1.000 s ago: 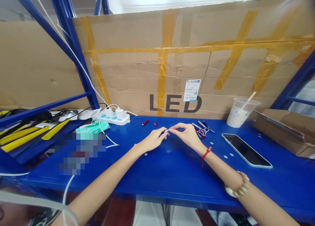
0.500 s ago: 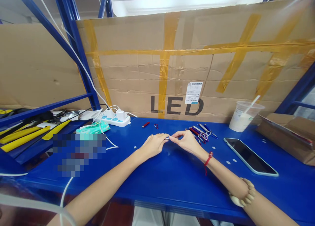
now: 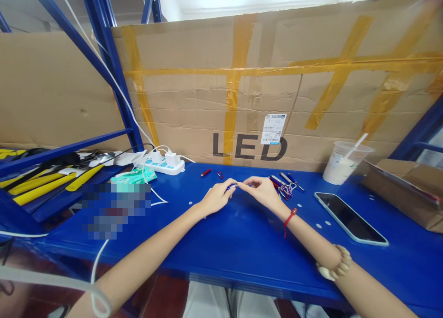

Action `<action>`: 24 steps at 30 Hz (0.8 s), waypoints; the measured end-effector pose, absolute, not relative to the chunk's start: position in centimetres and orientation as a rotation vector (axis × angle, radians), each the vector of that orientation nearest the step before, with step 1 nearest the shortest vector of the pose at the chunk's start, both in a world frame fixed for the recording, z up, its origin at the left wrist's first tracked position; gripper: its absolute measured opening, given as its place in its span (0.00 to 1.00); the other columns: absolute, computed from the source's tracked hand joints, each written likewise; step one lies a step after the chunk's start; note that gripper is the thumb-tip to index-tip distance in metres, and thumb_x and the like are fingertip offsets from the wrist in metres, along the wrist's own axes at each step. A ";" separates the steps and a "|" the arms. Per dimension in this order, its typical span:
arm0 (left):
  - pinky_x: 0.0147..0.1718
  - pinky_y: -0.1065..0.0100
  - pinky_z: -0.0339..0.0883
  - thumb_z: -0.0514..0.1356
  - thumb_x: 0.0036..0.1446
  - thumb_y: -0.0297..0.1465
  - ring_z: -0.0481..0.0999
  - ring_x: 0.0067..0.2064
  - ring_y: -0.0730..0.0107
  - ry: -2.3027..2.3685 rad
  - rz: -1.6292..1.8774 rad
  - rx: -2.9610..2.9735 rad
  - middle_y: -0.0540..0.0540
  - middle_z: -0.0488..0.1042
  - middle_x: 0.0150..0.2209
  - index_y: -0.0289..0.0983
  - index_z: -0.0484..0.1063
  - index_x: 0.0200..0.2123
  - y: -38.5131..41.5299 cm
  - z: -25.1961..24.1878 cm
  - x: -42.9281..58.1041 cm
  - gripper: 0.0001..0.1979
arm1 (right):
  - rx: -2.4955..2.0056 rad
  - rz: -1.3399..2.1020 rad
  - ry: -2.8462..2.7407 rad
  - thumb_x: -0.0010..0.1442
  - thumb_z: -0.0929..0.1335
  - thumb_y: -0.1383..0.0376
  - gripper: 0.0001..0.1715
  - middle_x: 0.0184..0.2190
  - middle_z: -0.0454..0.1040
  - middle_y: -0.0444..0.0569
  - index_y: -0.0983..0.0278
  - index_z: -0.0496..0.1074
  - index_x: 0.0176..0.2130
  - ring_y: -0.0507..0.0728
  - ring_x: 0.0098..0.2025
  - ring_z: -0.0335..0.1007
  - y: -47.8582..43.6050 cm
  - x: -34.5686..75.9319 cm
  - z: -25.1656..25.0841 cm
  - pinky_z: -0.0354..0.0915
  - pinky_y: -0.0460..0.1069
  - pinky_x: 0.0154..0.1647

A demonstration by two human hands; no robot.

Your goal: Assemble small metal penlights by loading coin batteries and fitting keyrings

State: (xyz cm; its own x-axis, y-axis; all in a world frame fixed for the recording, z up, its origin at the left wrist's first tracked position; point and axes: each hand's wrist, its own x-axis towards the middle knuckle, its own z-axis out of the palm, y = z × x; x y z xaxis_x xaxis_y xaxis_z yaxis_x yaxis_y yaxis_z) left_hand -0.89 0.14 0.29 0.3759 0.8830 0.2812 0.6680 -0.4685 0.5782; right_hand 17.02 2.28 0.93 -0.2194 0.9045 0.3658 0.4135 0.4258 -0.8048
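Note:
Between my two hands is a slim, shiny blue-purple metal tube [image 3: 231, 187], like a small keychain light. My left hand [image 3: 217, 198] is closed around it, fingers wrapped over most of its length. My right hand [image 3: 262, 192] has thumb and forefinger pinched at the tube's right end. Just behind the right hand lies a pile of similar slim tubes [image 3: 286, 184] in red, silver and blue, with small carabiner clips among them. Beyond my left hand are a single red tube [image 3: 206, 173] and a loose red carabiner [image 3: 220, 175].
A phone [image 3: 351, 218], a plastic cup with a straw [image 3: 346, 163] and an open cardboard box [image 3: 404, 193] stand to the right. At left are a power strip [image 3: 165, 165], a green tissue pack [image 3: 134, 177] and white cables. A big cardboard sheet [image 3: 194, 105] backs the blue table [image 3: 221, 249].
My hands have shifted slightly up with the tube, and more of it shows at the left hand. The right hand still pinches its end. The view has moved a little.

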 end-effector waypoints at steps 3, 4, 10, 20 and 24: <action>0.36 0.70 0.62 0.45 0.62 0.36 0.72 0.32 0.71 1.316 0.843 2.245 0.52 0.71 0.28 0.41 0.66 0.45 0.6 0.0 -1.1 0.14 | -0.969 0.490 -1.865 0.48 0.72 0.54 0.17 0.31 0.76 0.49 0.65 0.77 0.32 0.50 0.26 0.65 2.3 17.3 1.2 0.62 0.46 0.29; 0.35 0.70 0.61 0.45 0.62 0.36 0.71 0.31 0.71 1.302 0.848 2.245 0.52 0.71 0.28 0.40 0.66 0.44 0.7 0.0 -1.1 0.14 | -0.929 0.445 -1.901 0.49 0.71 0.55 0.16 0.32 0.76 0.49 0.64 0.77 0.32 0.50 0.26 0.65 2.3 17.4 1.2 0.63 0.46 0.29; 0.33 0.72 0.61 0.45 0.62 0.37 0.70 0.30 0.72 1.189 0.807 2.280 0.52 0.71 0.27 0.39 0.66 0.40 0.5 0.5 -1.3 0.13 | -0.886 0.338 -2.037 0.53 0.69 0.55 0.14 0.30 0.75 0.47 0.62 0.77 0.28 0.50 0.28 0.66 1.8 17.7 1.6 0.61 0.45 0.28; 0.35 0.71 0.63 0.44 0.62 0.34 0.74 0.36 0.67 1.329 0.625 2.466 0.49 0.75 0.33 0.40 0.67 0.41 -0.8 0.9 -0.9 0.13 | -1.207 0.583 -1.959 0.48 0.70 0.57 0.14 0.25 0.75 0.48 0.66 0.77 0.25 0.51 0.24 0.64 1.6 16.9 0.9 0.59 0.46 0.25; 0.38 0.68 0.64 0.44 0.63 0.32 0.74 0.43 0.64 1.361 0.614 2.538 0.47 0.76 0.40 0.42 0.66 0.45 -1.1 1.0 -0.8 0.13 | -1.191 0.795 -1.899 0.45 0.70 0.52 0.21 0.21 0.74 0.49 0.69 0.77 0.25 0.49 0.20 0.60 1.6 16.9 0.6 0.55 0.45 0.20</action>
State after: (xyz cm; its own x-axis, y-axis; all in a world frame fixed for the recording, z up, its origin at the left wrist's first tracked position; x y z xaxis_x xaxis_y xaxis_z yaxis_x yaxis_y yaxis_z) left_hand -0.80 -1.10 0.99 0.4905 0.8300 0.2654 0.7484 -0.5573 0.3596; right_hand 16.90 1.65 0.59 -0.2910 0.9197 0.2636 0.4575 0.3757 -0.8059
